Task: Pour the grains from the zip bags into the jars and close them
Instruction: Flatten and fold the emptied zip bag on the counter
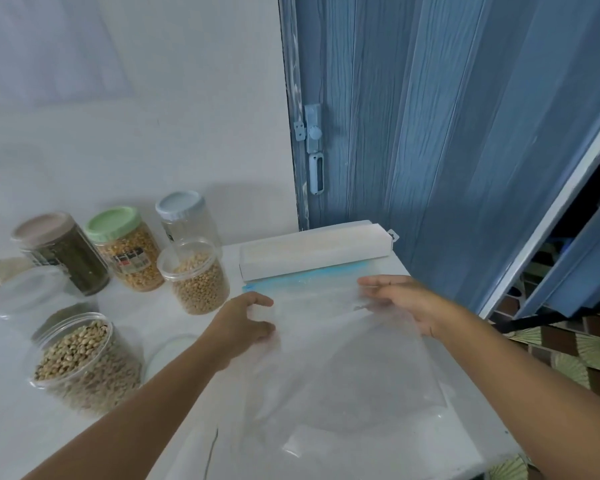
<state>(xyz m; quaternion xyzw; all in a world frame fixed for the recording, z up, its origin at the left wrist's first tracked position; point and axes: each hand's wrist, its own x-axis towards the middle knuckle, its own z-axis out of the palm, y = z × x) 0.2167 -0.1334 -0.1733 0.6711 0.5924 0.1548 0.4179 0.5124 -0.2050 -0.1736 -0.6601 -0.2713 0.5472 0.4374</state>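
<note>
An empty clear zip bag (329, 348) with a blue zip strip lies flat on the white table (174, 445). My left hand (243, 327) pinches its left edge. My right hand (406, 303) rests flat on its right side, fingers spread. Two lidless jars hold beige grains: one (196, 277) behind my left hand, one (84, 362) at the near left. At the back stand three lidded jars: dark grains under a brown lid (63, 252), yellow grains under a green lid (127, 249), and an empty one with a pale blue lid (186, 216).
A long white box (312, 251) lies across the table's far edge, just beyond the bag. A loose clear lid (168, 351) lies by my left forearm; another clear item (21, 292) sits far left. A blue folding door (430, 133) stands behind. Patterned floor shows at right.
</note>
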